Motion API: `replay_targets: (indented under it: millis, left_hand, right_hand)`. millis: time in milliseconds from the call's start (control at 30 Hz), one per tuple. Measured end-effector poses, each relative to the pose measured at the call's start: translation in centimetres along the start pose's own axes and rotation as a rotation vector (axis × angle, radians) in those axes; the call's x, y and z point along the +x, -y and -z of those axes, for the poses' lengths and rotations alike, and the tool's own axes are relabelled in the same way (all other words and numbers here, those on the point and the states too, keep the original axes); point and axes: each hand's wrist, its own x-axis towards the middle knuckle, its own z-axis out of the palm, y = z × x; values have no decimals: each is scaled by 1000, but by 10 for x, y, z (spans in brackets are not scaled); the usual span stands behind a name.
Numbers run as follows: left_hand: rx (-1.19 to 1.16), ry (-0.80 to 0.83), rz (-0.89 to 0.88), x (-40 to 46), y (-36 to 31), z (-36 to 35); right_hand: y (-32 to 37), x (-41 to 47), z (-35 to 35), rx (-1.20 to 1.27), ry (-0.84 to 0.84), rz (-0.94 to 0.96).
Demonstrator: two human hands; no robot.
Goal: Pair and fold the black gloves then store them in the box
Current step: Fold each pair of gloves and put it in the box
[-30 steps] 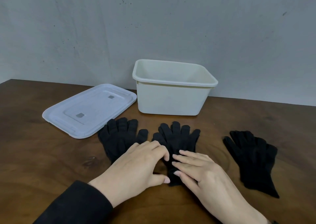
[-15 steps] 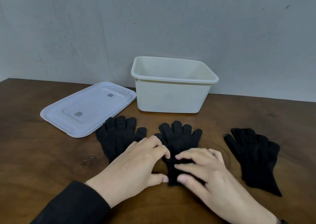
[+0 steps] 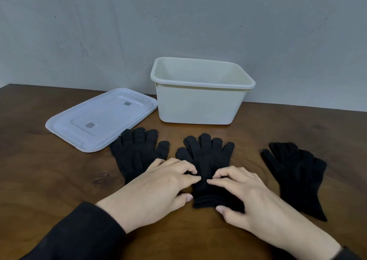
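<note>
Three black gloves lie flat on the wooden table (image 3: 49, 180), fingers pointing away from me: a left glove (image 3: 137, 152), a middle glove (image 3: 206, 152) and a right glove (image 3: 296, 172). My left hand (image 3: 156, 188) rests on the middle glove's left side, fingers curled, thumb by the cuff. My right hand (image 3: 244, 196) presses on the same glove's lower right part, thumb at the cuff. Fingertips of both hands almost meet over the glove's palm. The cream box (image 3: 200, 105) stands open behind the gloves.
A translucent white lid (image 3: 101, 119) lies flat to the left of the box, its near corner close to the left glove. A grey wall rises right behind the box. Bare wood shows at the far right and far left.
My right hand has shifted left and curled its fingers onto the middle glove. The left hand's fingertips moved slightly right to meet it. The gloves stay where they were.
</note>
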Motion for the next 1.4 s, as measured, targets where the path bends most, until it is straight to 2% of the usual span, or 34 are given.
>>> replay_targets:
  millis: [133, 200, 333, 467, 667, 833, 1000, 1067, 1167, 1267, 1400]
  left_hand:
    - [5, -8, 6, 0, -1, 0]
    - [8, -13, 9, 0, -2, 0]
    - [-12, -23, 30, -1, -6, 1]
    - [-58, -28, 59, 0, -10, 2]
    - [-166, -115, 200, 6, -12, -2]
    - [-133, -175, 362, 15, -17, -6]
    - [-27, -256, 435, 20, -15, -10]
    - [-40, -304, 406, 20, -13, -9]
    - [-37, -325, 256, 19, -15, -3]
    - [63, -260, 78, 18, -15, -6]
    - [50, -112, 91, 12, -10, -9]
  right_hand:
    - [7, 9, -12, -154, -138, 23]
    - [7, 12, -15, -142, -177, 0]
    - [6, 12, -12, -36, -256, -29]
    - [10, 8, -8, 71, -245, -30]
    - [13, 8, -4, 312, -325, -207]
    - [10, 17, -12, 205, -383, -246]
    - [7, 24, -16, 7, -417, -317]
    - [8, 23, -15, -54, -460, -289]
    - [11, 23, -16, -146, -460, -140]
    - [9, 24, -21, -192, -437, -34]
    - [7, 19, -18, -121, -322, -61]
